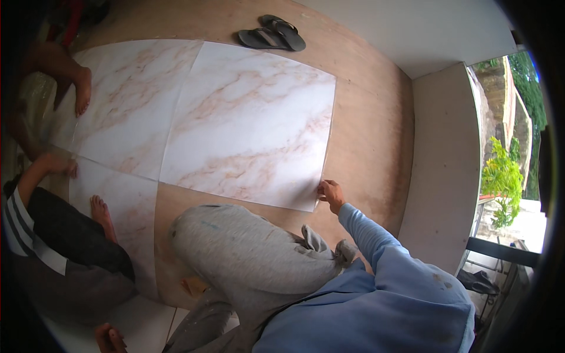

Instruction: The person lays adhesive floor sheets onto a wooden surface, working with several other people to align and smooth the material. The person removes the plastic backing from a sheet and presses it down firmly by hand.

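Fingers (323, 188) touch marble-patterned tile (253, 120).

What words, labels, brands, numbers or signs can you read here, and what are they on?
None can be read.
Marble-patterned panel by the right hand: veining, no visible lettering.
Black flip-flops: any marking is too small to read.
Grey trousers: faint bluish smudge, no legible lettering.
Blue shirt: dark stains, no visible lettering.
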### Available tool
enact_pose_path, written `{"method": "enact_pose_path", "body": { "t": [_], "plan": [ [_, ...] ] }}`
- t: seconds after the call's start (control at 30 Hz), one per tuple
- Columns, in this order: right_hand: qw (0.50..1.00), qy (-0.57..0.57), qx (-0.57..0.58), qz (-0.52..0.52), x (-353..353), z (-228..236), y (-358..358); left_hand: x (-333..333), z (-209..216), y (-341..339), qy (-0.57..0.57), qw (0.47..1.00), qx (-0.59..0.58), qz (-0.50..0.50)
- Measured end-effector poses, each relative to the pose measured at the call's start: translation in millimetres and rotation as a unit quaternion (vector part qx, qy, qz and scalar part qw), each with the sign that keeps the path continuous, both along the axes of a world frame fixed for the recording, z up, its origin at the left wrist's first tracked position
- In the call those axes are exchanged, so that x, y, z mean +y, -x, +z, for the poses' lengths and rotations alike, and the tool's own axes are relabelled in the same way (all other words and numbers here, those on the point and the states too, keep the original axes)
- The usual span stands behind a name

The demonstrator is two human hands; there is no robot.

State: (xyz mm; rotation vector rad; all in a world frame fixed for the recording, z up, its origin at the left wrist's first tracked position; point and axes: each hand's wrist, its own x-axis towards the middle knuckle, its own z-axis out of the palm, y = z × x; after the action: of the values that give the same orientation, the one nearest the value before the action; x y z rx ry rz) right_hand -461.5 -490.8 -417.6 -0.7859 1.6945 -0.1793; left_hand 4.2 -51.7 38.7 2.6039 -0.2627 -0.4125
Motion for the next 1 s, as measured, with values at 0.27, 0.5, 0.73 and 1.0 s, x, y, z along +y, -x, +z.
{"method": "enact_pose_path", "body": {
  "t": [0.27, 0.5, 0.73, 1.0],
  "plan": [
    [1.0, -0.006, 0.01, -0.002, -2.7, 1.3, 1.2, 3.3, -0.4, 5.3, 0.01, 0.999, 0.016, 0.026],
    [1.0, -0.017, 0.0, 0.002, -3.7, 4.0, 0.8, 13.2, 0.6, 8.6, 0.012, 0.999, 0.021, 0.049],
    [0.999, -0.032, -0.008, 0.0, -5.1, 0.6, 1.6, -0.7, 9.7, 10.7, -0.012, 0.999, 0.019, 0.024],
    [0.999, -0.028, -0.025, -0.003, -6.8, -3.5, 9.0, -2.9, 11.3, 9.1, -0.043, 0.999, 0.012, 0.005]
  ]
}}
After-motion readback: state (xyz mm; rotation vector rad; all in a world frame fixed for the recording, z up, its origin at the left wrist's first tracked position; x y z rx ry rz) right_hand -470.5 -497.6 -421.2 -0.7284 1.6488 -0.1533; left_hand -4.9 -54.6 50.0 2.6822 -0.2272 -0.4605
